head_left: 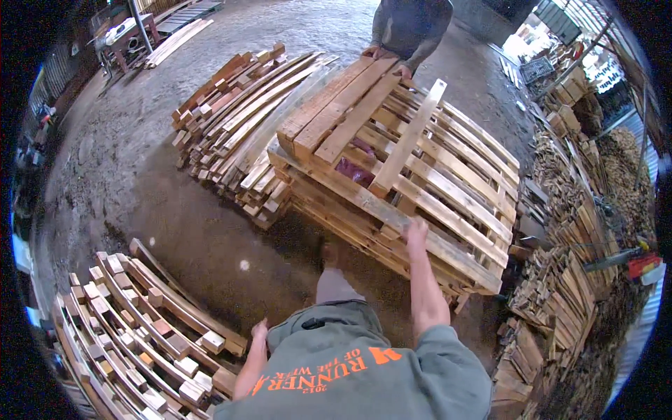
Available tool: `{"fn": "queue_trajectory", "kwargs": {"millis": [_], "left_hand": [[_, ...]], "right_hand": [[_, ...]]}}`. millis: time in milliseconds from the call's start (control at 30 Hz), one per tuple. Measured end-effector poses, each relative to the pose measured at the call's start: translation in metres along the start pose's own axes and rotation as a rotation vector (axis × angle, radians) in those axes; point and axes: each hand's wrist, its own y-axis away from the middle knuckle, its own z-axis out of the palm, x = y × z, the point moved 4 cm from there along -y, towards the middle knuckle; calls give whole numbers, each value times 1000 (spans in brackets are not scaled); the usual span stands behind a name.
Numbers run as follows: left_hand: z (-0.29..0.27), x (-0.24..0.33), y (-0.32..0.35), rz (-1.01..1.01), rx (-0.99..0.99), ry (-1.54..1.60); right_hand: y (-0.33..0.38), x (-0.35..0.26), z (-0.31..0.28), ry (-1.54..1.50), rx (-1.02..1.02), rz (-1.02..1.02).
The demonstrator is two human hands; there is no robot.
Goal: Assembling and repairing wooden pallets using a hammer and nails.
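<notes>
Nearest my camera: grey-green shirt [427, 385] with orange lettering, bottom centre of frame. The right hand [416, 232] is the nearer one to the pallet [451, 212], up against its near edge board about mid-length. Fingers look curled there; can't tell from my end whether they're actually clasping wood. The left hand [260, 329] hangs low, well apart from the pallet, by the curved-looking timber stack [133, 343] at lower left; I see nothing in it, finger pose unclear.

Pallet sits centre to right of frame, on top of more wooden layers. From the right hand it spreads upward and to both sides; slats and edge board run upper left to lower right. Looks: pale tan, rough, gapped slats. Across its left end lie brown planks [343, 101], plus a loose pale board [413, 136] crosswise. Co-worker's hands [403, 71] touch the planks' far end.
</notes>
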Motion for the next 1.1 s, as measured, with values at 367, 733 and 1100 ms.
{"fn": "queue_trajectory", "kwargs": {"millis": [367,733,1100], "left_hand": [[10,134,80,-339,-55,595],[38,244,31,-200,-68,194],[248,629,111,1133,-84,-440]], "right_hand": [[-251,-10,91,119,353,-155],[-234,-39,123,231,195,-135],[-216,-65,138,100,192,-168]]}}
